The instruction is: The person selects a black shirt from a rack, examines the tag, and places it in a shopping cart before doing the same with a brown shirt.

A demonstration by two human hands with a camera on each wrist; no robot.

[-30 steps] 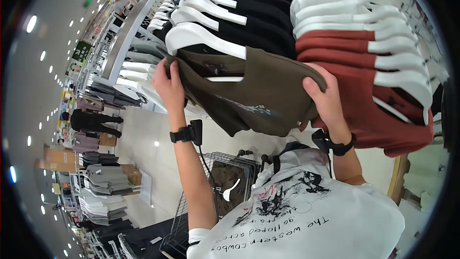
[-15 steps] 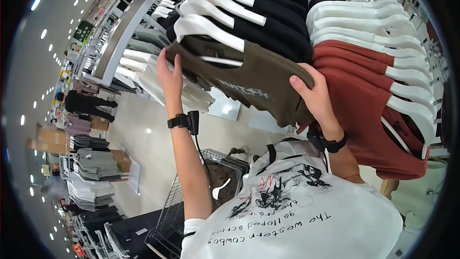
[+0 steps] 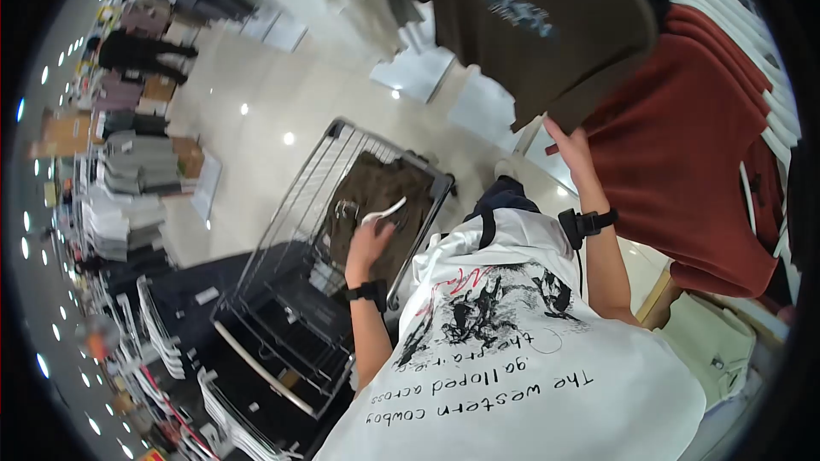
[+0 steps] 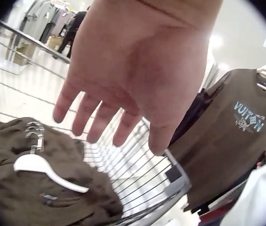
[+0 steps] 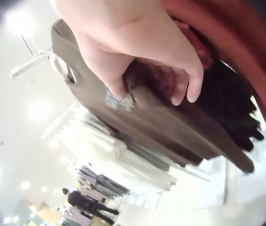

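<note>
A dark brown T-shirt (image 3: 530, 43) with pale blue lettering hangs on the rack, a white hanger at its neck in the left wrist view. My right hand (image 3: 576, 154) is by its lower part in the head view; in the right wrist view, thumb and fingers curl round a bunched fold of the brown cloth. My left hand (image 3: 367, 248) reaches over the wire shopping cart (image 3: 290, 192), with spread fingers and nothing gripped in the left wrist view. Beneath it lie folded brown garments (image 4: 76, 188) with a white hanger (image 4: 38, 165) on top, its metal hooks bunched together.
Red-brown shirts (image 3: 692, 145) hang close beside my right arm. Pale clothes (image 5: 109, 150) hang beyond the brown shirt. Further off, a person in dark clothes (image 3: 137, 53) stands near racks of grey shirts (image 3: 132, 162). Black clothing (image 3: 265, 367) is on the near left.
My left hand has let go of the brown T-shirt's shoulder and dropped to the cart. My right hand has shifted lower on the shirt. The head view has tilted down toward the cart.
</note>
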